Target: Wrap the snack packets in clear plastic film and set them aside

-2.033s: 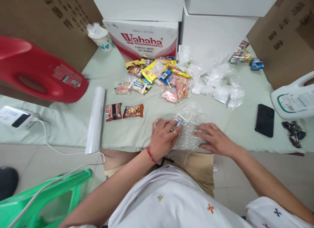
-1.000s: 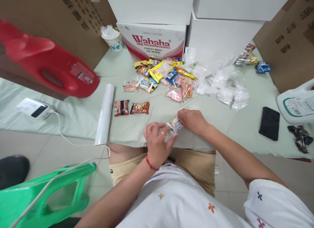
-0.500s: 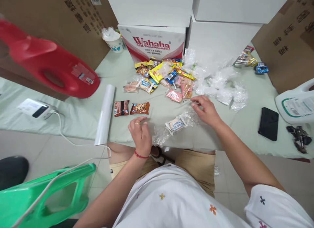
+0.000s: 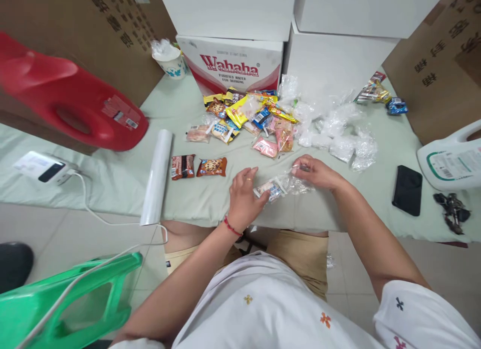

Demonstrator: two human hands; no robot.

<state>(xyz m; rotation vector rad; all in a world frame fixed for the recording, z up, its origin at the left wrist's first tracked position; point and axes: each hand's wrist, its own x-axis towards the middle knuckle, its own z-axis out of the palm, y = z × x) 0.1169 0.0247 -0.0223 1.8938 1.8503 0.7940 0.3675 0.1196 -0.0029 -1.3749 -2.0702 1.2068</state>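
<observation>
A small white snack packet with blue print (image 4: 276,188) lies on clear plastic film (image 4: 300,186) at the table's near side. My left hand (image 4: 244,198) is over the film's left part, thumb against the packet and fingers apart from the thumb. What lies under its palm is hidden. My right hand (image 4: 319,173) pinches the film's upper right edge between thumb and fingers. To the left lie two brown snack packets, a dark-banded one (image 4: 183,167) and a cookie-print one (image 4: 211,167).
Behind my hands is a pile of colourful snack packets (image 4: 240,111), beside crumpled clear-wrapped bundles (image 4: 338,123). A white film roll (image 4: 157,176) lies left. Around them are a red jug (image 4: 71,98), a Wahaha box (image 4: 231,63), a black phone (image 4: 408,190) and a white bottle (image 4: 449,158).
My left hand has moved right and up onto the film beside the packet. My right hand has dropped slightly and now pinches the film, which is gathered closer around the packet.
</observation>
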